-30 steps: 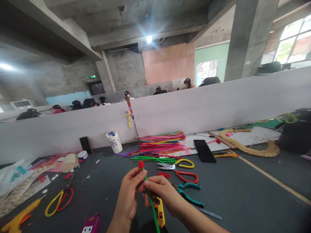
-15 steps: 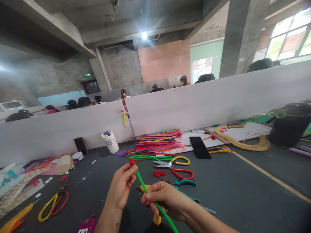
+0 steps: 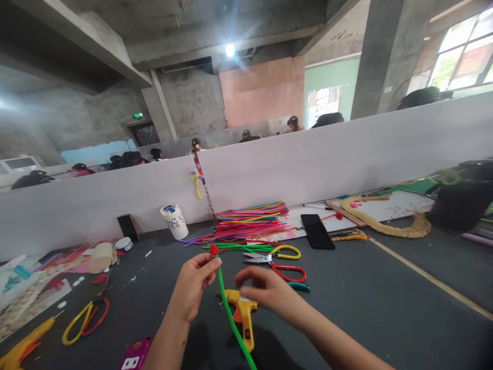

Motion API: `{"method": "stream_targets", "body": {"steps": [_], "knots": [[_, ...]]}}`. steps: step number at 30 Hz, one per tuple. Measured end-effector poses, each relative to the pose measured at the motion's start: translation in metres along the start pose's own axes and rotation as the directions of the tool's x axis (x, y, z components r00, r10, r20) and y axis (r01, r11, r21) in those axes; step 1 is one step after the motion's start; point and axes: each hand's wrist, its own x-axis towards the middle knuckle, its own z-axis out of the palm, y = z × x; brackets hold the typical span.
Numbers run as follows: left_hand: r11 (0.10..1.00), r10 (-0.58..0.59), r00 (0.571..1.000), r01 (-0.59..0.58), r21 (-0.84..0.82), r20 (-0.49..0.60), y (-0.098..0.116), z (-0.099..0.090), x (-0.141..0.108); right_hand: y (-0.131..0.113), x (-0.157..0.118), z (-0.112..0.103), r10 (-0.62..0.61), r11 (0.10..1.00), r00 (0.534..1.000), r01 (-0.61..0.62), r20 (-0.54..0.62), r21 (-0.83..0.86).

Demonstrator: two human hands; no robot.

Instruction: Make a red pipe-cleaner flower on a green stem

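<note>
Stem [image 3: 231, 318], green with red tip [image 3: 213, 250], is slanting through lower frame centre, pinched by left hand [image 3: 195, 288]; right hand [image 3: 267, 290] is hovering apart, loosely curled, near yellow glue gun [image 3: 247, 319].

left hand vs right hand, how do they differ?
The left hand pinches the fuzzy green stem just below its red tip; the right hand holds nothing visible. The left hand looks fairly sharp; the right hand is blurred. Both are bare, above the dark grey table.
</note>
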Motion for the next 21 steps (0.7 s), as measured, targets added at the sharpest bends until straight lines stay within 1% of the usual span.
{"method": "stream_targets", "body": {"steps": [1, 3, 6, 10, 13, 15, 19, 21], "knots": [[1.000, 0.010, 1.000, -0.010, 0.023, 0.017, 0.004, 0.003, -0.003, -0.005, 0.004, 0.000, -0.050, 0.999, 0.996, 0.049, -0.081, -0.006], [0.997, 0.031, 0.999, -0.034, 0.072, 0.039, 0.010, 0.010, -0.010, -0.015, 0.011, 0.002, -0.107, 0.994, 0.981, 0.106, -0.161, -0.016], [0.987, 0.067, 0.997, -0.072, 0.140, 0.044, 0.018, 0.018, -0.017, -0.025, 0.018, 0.009, -0.142, 0.990, 0.971, 0.142, -0.194, -0.010], [0.972, 0.102, 0.995, -0.099, 0.212, -0.004, 0.020, 0.026, -0.021, -0.024, 0.021, 0.016, -0.154, 0.986, 0.965, 0.164, -0.213, 0.030], [0.969, 0.100, 0.995, -0.095, 0.229, -0.012, 0.017, 0.028, -0.020, -0.021, 0.022, 0.016, -0.158, 0.982, 0.964, 0.176, -0.215, 0.066], [0.974, 0.077, 0.997, -0.076, 0.215, 0.001, 0.014, 0.027, -0.020, -0.020, 0.021, 0.015, -0.159, 0.979, 0.967, 0.181, -0.200, 0.098], [0.991, -0.005, 0.999, -0.002, 0.134, 0.054, 0.006, 0.023, -0.018, -0.016, 0.019, 0.012, -0.144, 0.962, 0.982, 0.167, -0.120, 0.217], [0.995, -0.024, 0.998, 0.019, 0.096, 0.054, 0.002, 0.020, -0.015, -0.014, 0.017, 0.011, -0.148, 0.944, 0.986, 0.163, -0.074, 0.288]]}}
